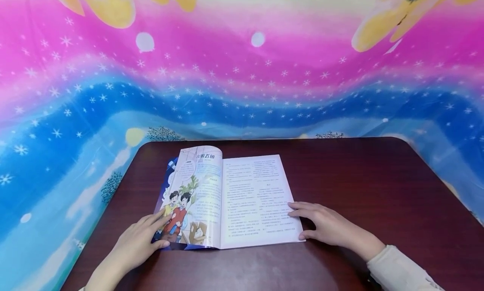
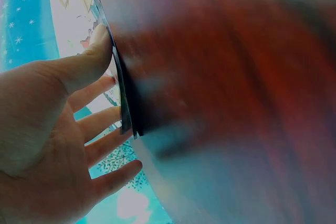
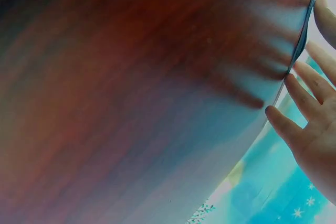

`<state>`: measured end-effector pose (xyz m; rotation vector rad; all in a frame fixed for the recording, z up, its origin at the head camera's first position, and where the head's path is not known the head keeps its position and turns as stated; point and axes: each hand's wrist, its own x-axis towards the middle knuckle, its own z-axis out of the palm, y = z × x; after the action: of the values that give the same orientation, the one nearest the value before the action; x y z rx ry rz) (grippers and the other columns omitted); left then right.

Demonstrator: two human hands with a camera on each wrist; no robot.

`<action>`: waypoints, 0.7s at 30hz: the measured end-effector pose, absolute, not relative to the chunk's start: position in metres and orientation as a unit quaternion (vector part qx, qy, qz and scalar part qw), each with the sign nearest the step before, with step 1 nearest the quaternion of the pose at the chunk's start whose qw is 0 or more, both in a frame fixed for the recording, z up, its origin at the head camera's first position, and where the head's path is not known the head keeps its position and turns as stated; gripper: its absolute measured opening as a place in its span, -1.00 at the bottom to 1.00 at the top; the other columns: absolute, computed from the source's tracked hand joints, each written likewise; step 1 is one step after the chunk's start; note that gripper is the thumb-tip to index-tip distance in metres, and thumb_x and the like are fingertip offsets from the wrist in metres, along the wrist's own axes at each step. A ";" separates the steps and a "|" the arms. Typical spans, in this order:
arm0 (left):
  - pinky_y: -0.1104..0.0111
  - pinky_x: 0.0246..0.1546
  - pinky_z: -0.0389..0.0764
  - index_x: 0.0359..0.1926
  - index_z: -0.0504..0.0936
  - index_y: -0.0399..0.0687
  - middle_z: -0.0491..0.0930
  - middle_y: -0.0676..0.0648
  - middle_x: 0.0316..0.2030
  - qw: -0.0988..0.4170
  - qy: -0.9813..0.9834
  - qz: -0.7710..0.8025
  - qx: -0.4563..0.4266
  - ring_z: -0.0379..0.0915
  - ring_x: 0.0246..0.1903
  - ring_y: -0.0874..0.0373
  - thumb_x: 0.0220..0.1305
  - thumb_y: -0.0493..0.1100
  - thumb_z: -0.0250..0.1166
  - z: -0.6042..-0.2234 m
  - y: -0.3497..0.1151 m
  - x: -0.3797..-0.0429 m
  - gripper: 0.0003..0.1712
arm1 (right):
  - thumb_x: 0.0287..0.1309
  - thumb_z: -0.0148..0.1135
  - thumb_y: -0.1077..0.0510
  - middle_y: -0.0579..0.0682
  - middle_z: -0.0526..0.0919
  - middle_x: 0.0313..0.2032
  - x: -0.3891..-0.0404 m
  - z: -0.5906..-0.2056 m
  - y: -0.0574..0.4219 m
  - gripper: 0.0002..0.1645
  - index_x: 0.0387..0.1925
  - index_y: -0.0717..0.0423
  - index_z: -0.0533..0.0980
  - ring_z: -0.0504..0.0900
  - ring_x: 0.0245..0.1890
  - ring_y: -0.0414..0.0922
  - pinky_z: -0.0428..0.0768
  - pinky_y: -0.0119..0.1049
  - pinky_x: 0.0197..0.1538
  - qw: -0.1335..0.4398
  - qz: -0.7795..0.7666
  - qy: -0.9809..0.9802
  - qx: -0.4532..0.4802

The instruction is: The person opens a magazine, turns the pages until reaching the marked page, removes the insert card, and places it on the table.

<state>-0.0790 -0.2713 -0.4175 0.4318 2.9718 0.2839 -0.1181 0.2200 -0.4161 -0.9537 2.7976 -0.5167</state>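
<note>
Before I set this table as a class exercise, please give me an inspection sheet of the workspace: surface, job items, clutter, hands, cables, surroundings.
Surface: dark reddish-brown table, glossy, rounded far corners.
Job's things: one book, lying open; left page illustrated and curved near the spine, right page mostly text. Print too small to read reliably.
Clutter: nothing seen.
Grips: left grip rests on the left page's outer edge, near its lower corner; right grip touches the right page's outer edge. Both bare, relaxed.
Cables: nothing seen.
Surroundings: pink and blue cloth with snowflakes behind the table; pale sleeve on the right arm.
</note>
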 end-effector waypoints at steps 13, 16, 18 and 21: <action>-0.27 0.09 0.38 0.35 0.47 -0.04 0.34 -0.28 0.35 0.054 0.983 0.089 0.151 0.29 0.27 -0.29 0.18 0.12 0.42 -0.415 -0.257 -0.092 -0.24 | 0.02 0.52 0.07 0.03 0.43 0.34 -0.111 -0.411 0.237 -0.39 0.15 0.08 0.60 0.39 0.32 0.08 0.50 0.03 0.17 0.071 -0.163 0.943 -0.282; -0.28 0.08 0.38 0.35 0.47 -0.04 0.34 -0.28 0.35 0.056 0.984 0.083 0.150 0.30 0.26 -0.29 0.18 0.12 0.41 -0.413 -0.256 -0.093 -0.24 | 0.05 0.50 0.09 0.05 0.46 0.32 -0.110 -0.411 0.235 -0.44 0.12 0.13 0.61 0.41 0.31 0.09 0.48 0.05 0.19 0.061 -0.159 0.944 -0.284; -0.30 0.08 0.37 0.35 0.48 -0.04 0.34 -0.28 0.35 0.059 0.985 0.079 0.145 0.30 0.26 -0.30 0.19 0.12 0.41 -0.412 -0.255 -0.093 -0.25 | 0.07 0.49 0.09 0.07 0.48 0.30 -0.110 -0.410 0.234 -0.47 0.10 0.15 0.61 0.42 0.30 0.10 0.46 0.07 0.21 0.054 -0.156 0.944 -0.287; -0.31 0.09 0.35 0.34 0.48 -0.05 0.34 -0.29 0.35 0.066 0.986 0.076 0.134 0.28 0.27 -0.31 0.20 0.11 0.40 -0.412 -0.254 -0.093 -0.26 | 0.09 0.48 0.08 0.09 0.50 0.27 -0.110 -0.410 0.232 -0.50 0.07 0.16 0.62 0.45 0.28 0.11 0.44 0.09 0.22 0.048 -0.153 0.944 -0.289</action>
<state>-0.0933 -0.2538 -0.4116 0.4038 2.9732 0.2296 -0.1095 0.2324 -0.4097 -0.8827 2.8775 -0.4671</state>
